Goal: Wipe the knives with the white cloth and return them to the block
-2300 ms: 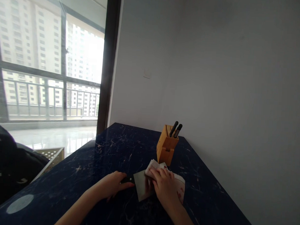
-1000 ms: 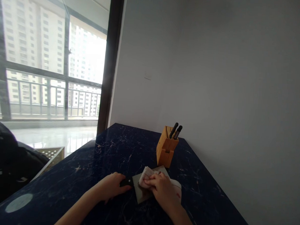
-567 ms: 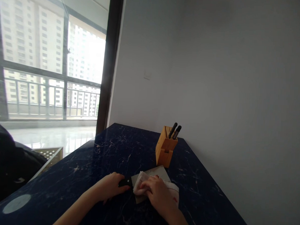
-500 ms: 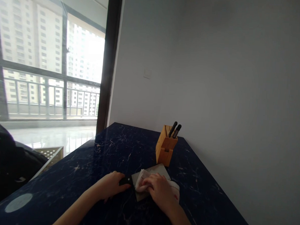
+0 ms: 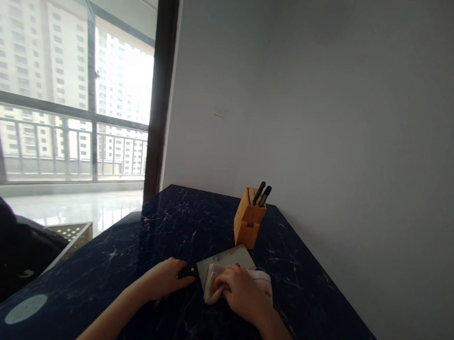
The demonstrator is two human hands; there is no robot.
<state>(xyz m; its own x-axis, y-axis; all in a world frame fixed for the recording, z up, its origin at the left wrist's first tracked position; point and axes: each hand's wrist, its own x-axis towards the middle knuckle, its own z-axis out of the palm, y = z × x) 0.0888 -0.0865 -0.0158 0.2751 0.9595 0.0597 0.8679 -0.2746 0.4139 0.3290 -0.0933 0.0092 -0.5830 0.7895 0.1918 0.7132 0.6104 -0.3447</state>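
Observation:
My left hand (image 5: 168,276) is closed round the black handle of a cleaver (image 5: 226,256), whose broad steel blade points right and away from me, low over the dark table. My right hand (image 5: 240,291) grips a folded white cloth (image 5: 262,279) with reddish marks and presses it against the near part of the blade. The cloth hides the blade's near edge. Just beyond the blade's far corner stands a wooden knife block (image 5: 247,226) with two black-handled tools in its slots.
The dark blue marble-patterned table (image 5: 180,213) runs up to a grey wall at the back and right. A pale round patch (image 5: 26,309) marks its near left. Beyond the left edge are a black bag-like object (image 5: 16,256) and a perforated panel (image 5: 71,236).
My right hand and the cloth have slid a little toward me across the blade, baring more of its far part. My left hand keeps its hold on the handle. The view has shifted slightly.

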